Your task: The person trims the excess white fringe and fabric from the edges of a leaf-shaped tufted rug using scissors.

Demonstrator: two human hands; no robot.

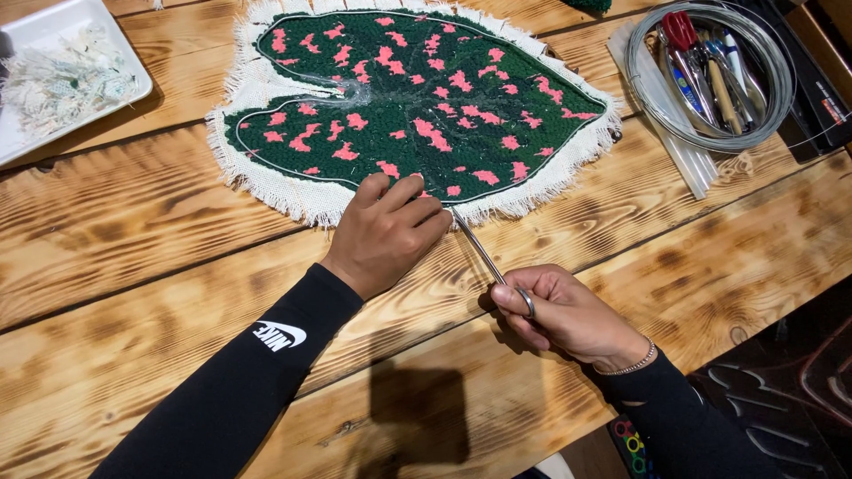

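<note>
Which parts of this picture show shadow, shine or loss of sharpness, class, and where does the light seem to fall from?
Head view: a dark shadow lies on the table below the hands, so light likely comes from behind the camera; the scissors and wire coil shine; the leaf rug is sharp; the bottom right corner is dim.

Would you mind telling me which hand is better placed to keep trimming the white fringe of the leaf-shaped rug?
Probably the right hand: it holds the scissors, tips at the fringe. The left hand presses the rug flat.
</note>
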